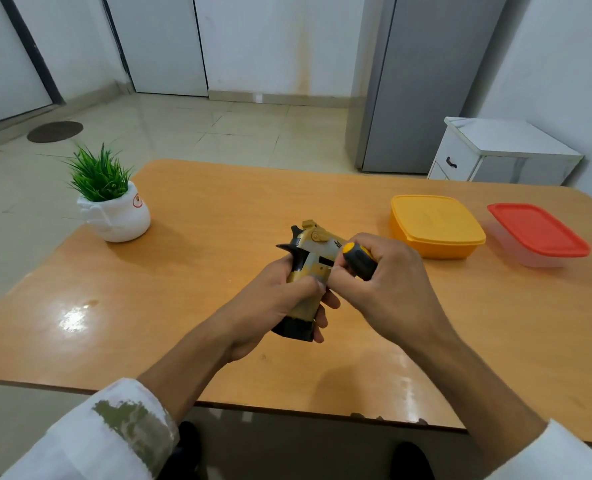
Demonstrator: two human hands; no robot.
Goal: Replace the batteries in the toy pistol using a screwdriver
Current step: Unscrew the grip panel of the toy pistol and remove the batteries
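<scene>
Orange wooden worktop [190, 271]: gold-and-black plastic toy pistol [313, 266] is held just above it, grip wrapped by the left hand [273, 304] for steadiness; black-and-yellow-handled screwdriver [358, 259] is clasped by the right hand [391, 282], apparently aimed at a cover screw; tip hidden.

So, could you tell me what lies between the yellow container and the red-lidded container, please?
Nothing does: the head view shows only bare table between the yellow container and the red-lidded container; they stand apart.

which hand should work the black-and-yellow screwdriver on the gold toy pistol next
Right: the right hand grips the black-and-yellow screwdriver beside the gold-and-black toy pistol, while the left hand holds its grip steady.
</scene>
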